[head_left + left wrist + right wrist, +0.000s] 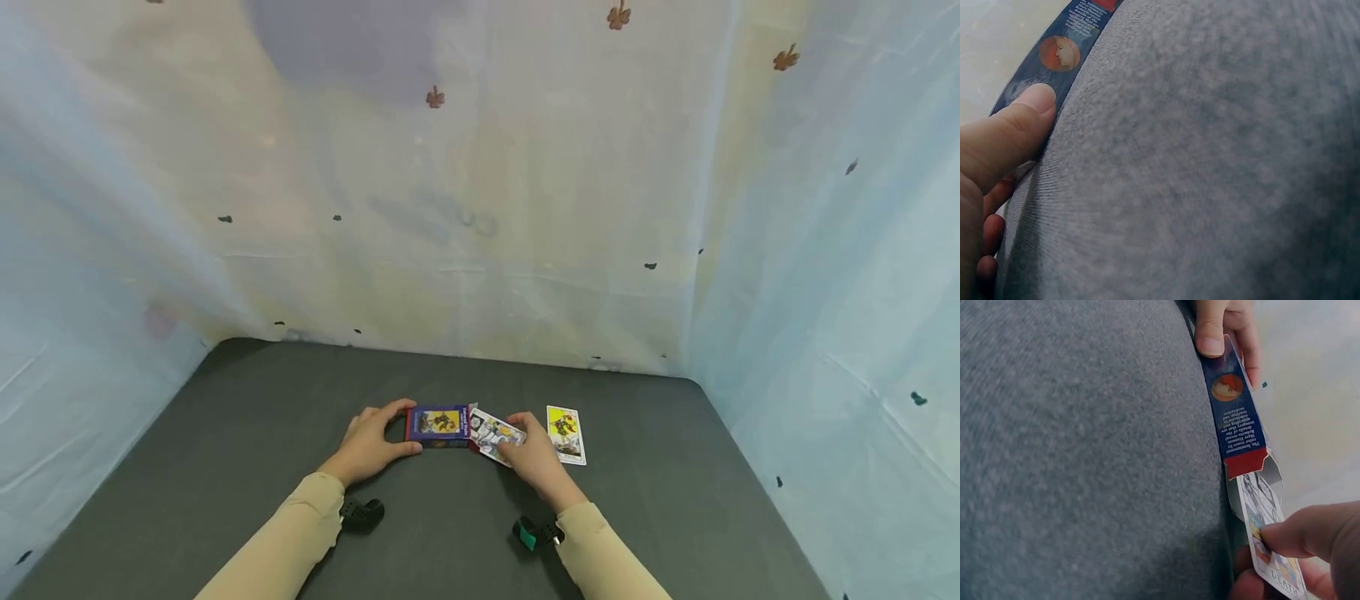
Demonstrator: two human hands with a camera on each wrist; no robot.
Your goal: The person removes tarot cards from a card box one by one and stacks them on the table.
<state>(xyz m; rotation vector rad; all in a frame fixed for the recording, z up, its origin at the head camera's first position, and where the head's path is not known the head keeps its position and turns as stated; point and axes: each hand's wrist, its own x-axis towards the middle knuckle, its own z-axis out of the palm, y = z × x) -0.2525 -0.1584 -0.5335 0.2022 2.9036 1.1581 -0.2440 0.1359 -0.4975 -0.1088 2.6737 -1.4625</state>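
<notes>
A blue card box (439, 426) with a red end lies on the dark table, its picture side up. My left hand (367, 444) grips its left end, with the thumb on the near side (1054, 81) of the box. At the right end the flaps (1272, 470) stand open. There my right hand (535, 457) pinches a tarot card (1259, 509) marked DEATH, thumb on top and fingers beneath. The card slants, its far end right at the box opening. Another tarot card (566, 435), with a yellow picture, lies face up just right of the right hand.
The dark grey table (450, 533) spreads around both hands. Pale patterned curtains (480, 275) hang behind its back edge and along both sides. A black band (363, 515) sits on the left wrist, and another band (538, 533) on the right.
</notes>
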